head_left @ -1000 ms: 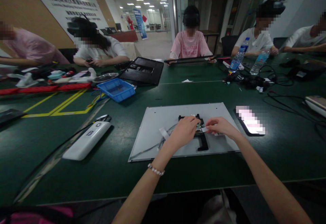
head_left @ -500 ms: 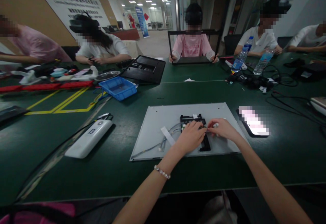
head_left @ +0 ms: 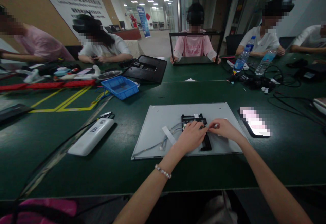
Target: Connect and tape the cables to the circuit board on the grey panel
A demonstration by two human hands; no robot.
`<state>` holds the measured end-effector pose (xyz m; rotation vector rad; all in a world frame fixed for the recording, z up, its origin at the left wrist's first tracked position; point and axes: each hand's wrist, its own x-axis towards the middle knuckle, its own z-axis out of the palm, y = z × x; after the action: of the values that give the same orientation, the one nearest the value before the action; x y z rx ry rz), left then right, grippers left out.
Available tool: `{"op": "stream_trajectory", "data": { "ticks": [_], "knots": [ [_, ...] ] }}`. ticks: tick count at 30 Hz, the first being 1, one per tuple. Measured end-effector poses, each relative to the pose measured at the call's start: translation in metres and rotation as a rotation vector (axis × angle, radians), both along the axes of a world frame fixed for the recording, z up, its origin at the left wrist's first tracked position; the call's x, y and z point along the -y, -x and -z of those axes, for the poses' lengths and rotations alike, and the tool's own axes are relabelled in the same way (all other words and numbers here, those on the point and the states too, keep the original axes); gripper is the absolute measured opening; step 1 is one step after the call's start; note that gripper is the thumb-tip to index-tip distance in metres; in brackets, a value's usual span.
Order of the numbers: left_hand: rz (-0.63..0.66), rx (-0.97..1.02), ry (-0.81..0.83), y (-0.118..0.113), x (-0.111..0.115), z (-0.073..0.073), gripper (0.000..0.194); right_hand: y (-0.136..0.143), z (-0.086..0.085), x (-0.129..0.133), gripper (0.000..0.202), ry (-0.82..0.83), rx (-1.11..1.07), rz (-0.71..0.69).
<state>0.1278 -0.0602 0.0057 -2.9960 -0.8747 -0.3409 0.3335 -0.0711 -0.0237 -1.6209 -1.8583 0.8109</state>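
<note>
A flat grey-white panel (head_left: 158, 122) lies on the green table, and a black plastic bracket (head_left: 206, 144) with a circuit board sits on it. My left hand (head_left: 192, 134) bends over the bracket, fingers curled down and closed on its upper part, hiding much of the board. Close beside its fingertips, my right hand (head_left: 222, 129) is closed in a pinch; what lies between thumb and finger is too small to make out. Thin grey cables (head_left: 150, 148) run from the bracket to the panel's lower left, under a strip of white tape (head_left: 168, 135).
Left of the panel lies a white power bank (head_left: 91, 137) with a black cable; to the right, a phone (head_left: 254, 122). Farther off are a blue tray (head_left: 121, 87), a black plastic cover (head_left: 145, 69) and water bottles (head_left: 244, 54). Several people sit opposite, one holding a black frame (head_left: 171, 47).
The whole view has shifted slightly to the right. Both hands keep nearly the same place at the bracket, with only slight finger movement.
</note>
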Motion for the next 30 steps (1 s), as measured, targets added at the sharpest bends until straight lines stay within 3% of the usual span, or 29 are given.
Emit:
{"op": "stream_trajectory", "data": {
  "ticks": [6,10,15,20,24,30],
  "knots": [
    [-0.051,0.053,0.014,0.006,-0.002,-0.008,0.030,-0.008,0.000,-0.005,0.018,-0.046,-0.035,0.054],
    [-0.203,0.152,0.001,0.020,-0.013,-0.017,0.031,-0.012,0.002,-0.007,0.021,-0.073,-0.002,0.077],
    [-0.433,0.304,-0.022,0.060,-0.031,-0.021,0.029,-0.010,0.002,-0.004,0.025,-0.086,0.001,-0.052],
    [-0.619,0.324,0.126,0.107,-0.038,-0.007,0.034,-0.005,0.000,0.000,0.021,-0.066,0.047,-0.089],
    [-0.620,0.302,0.308,0.124,-0.038,0.004,0.030,-0.004,0.003,-0.001,0.015,-0.051,0.001,-0.066],
    [-0.562,0.364,0.376,0.120,-0.040,0.010,0.021,-0.016,0.007,-0.007,0.017,-0.018,-0.042,0.076]
  ]
}}
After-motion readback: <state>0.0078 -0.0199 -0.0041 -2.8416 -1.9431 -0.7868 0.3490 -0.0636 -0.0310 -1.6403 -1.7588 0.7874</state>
